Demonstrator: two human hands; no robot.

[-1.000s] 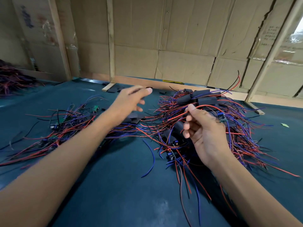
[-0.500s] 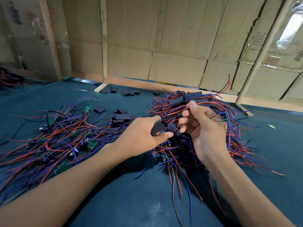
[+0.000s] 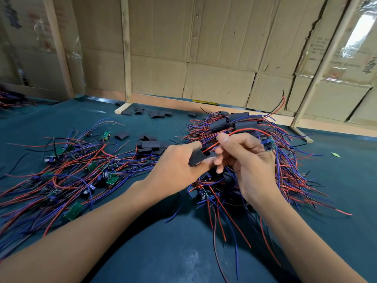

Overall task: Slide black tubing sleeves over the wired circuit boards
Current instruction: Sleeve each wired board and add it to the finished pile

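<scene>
My left hand (image 3: 175, 170) pinches a black tubing sleeve (image 3: 197, 157) between thumb and fingers, its open end facing right. My right hand (image 3: 248, 160) grips a small blue circuit board (image 3: 268, 144) by its wires; a red wire (image 3: 242, 131) arcs from the board over my thumb and its tip enters the sleeve's mouth. Under my right hand lies a heap of sleeved boards (image 3: 236, 123) with red and blue leads. A heap of bare green boards (image 3: 111, 179) with wires lies to the left.
Loose black sleeves (image 3: 150, 145) lie in a cluster just beyond my left hand, more sleeves (image 3: 155, 114) by the wooden rail at the back. A cardboard wall (image 3: 204, 48) closes the far side. Teal mat (image 3: 173, 252) covers the table.
My left hand reached to the sleeve cluster, took one sleeve and brought it to my right hand. The red wire's tip now sits at the sleeve's mouth.
</scene>
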